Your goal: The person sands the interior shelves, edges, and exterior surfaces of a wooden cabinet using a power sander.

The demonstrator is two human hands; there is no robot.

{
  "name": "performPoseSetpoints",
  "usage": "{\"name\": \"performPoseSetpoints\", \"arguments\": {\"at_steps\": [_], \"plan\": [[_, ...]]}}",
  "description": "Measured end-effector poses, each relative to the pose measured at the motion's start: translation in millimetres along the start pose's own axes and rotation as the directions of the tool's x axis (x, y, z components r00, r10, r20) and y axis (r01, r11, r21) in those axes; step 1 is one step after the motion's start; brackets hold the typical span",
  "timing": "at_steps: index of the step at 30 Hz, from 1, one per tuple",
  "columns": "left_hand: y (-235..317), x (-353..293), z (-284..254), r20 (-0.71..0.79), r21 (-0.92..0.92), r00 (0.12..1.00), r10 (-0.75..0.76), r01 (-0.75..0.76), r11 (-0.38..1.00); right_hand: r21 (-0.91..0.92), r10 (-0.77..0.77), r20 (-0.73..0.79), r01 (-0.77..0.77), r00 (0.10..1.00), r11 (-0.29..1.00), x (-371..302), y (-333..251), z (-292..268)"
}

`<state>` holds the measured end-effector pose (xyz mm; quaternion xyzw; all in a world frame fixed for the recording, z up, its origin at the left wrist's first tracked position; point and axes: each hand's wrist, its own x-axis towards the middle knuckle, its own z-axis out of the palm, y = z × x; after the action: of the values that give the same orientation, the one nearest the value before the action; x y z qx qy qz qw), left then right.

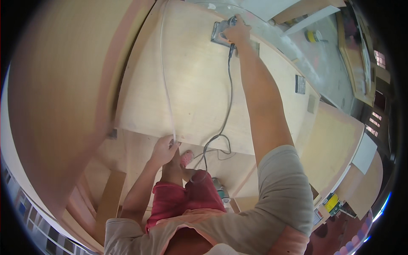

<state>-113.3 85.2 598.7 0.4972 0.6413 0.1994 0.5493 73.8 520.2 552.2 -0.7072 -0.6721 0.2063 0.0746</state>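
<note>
A wide pale wooden panel point(195, 93) lies in front of me. At its far edge my right hand point(238, 32) is wrapped round a power sander point(217, 35) with a square base, which rests on the wood. From the sander a dark cord point(230, 85) runs toward me over the panel and loops below its near edge. My left hand point(165, 150), at that near edge, is closed round a thin whitish hose or cord point(165, 80) that stretches away across the panel to the far side.
A dark grey rectangular pad point(300, 84) sits near the panel's right end. To the left rises a large curved-looking wooden board point(63, 85). A yellow-labelled container point(313, 36) stands on the floor beyond. More boards point(335, 144) lie on the right, and a greenish can point(222, 191) is beside my legs.
</note>
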Motion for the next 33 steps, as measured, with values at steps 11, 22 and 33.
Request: {"name": "performPoseSetpoints", "arguments": {"at_steps": [11, 22, 33], "plan": [[-13, 3, 28, 0.167, -0.174, 0.887, -0.431, 0.457, 0.872, 0.066, 0.139, 0.141, -0.149, 0.98, 0.987, -313, 21, -31], [-35, -17, 95, 0.283, -0.263, 0.927, -0.247, 0.323, 0.909, -0.038, 0.31, -0.075, -0.314, 0.948, 0.949, -40, 118, -68], [-7, -6, 121, -0.055, -0.202, 0.93, -0.365, 0.347, 0.916, 0.063, 0.182, 0.125, -0.19, 0.975, 0.98, -258, 146, -84]]}}
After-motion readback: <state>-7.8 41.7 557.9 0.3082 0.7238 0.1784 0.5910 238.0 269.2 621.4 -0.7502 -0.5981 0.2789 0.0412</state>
